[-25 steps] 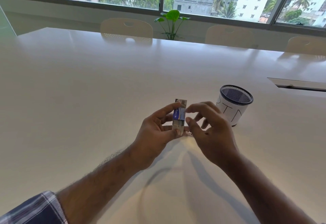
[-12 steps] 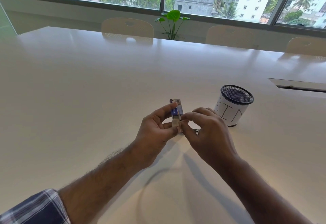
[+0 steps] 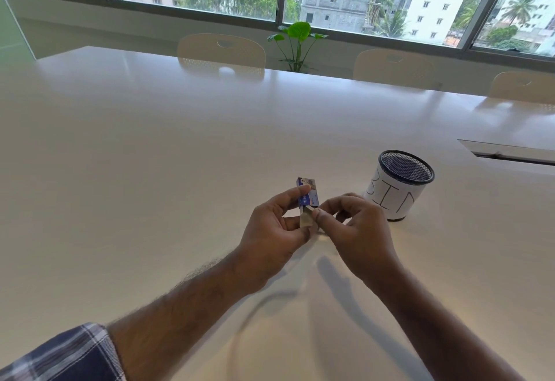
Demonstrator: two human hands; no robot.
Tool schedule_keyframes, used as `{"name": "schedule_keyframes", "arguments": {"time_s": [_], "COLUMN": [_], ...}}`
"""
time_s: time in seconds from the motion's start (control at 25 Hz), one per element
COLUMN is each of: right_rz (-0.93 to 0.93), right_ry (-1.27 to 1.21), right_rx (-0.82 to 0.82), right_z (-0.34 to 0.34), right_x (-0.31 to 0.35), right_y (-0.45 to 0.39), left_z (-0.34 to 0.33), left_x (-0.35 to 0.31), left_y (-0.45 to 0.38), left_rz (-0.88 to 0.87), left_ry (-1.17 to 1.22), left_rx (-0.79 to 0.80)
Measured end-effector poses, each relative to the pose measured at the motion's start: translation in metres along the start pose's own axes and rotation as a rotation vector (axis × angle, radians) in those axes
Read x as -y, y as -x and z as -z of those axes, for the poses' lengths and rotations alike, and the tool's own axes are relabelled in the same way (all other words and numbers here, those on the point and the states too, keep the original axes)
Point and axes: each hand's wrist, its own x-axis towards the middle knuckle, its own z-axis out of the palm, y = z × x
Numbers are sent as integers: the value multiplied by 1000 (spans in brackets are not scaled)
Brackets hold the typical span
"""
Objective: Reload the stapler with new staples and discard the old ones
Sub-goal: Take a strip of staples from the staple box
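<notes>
A small blue and white staple box point(image 3: 309, 195) is held above the table by my left hand point(image 3: 277, 230), thumb on its top and fingers beneath. Its inner tray point(image 3: 307, 219) sticks out of the near end. My right hand point(image 3: 357, 233) pinches that tray end between thumb and forefinger, its other fingers curled. A black mesh cup point(image 3: 398, 185) with a white paper wrap lettered BIN stands just right of my hands. No stapler shows in this view.
The wide white table point(image 3: 150, 170) stretches away to the far edge, where several cream chairs point(image 3: 221, 50) and a potted plant point(image 3: 295, 42) stand under the windows. A recessed cable slot point(image 3: 510, 152) lies at the right.
The box has dropped lower and tilted flatter. My right hand has gone from spread fingers near the box to pinching the tray end.
</notes>
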Motion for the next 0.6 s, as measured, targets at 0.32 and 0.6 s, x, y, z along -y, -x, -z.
{"name": "schedule_keyframes", "arguments": {"time_s": [0.32,0.6], "right_rz": [-206,-212], "right_ry": [-377,-420], "right_rx": [170,144], "right_z": [8,8], "right_x": [2,0], "right_y": [-5,-6], "left_z": [0,-1], "left_x": [-4,-3], "left_y": [-1,0], "left_rz": [30,41], "left_ry": [-13,-20], "left_rx": [-13,0]}}
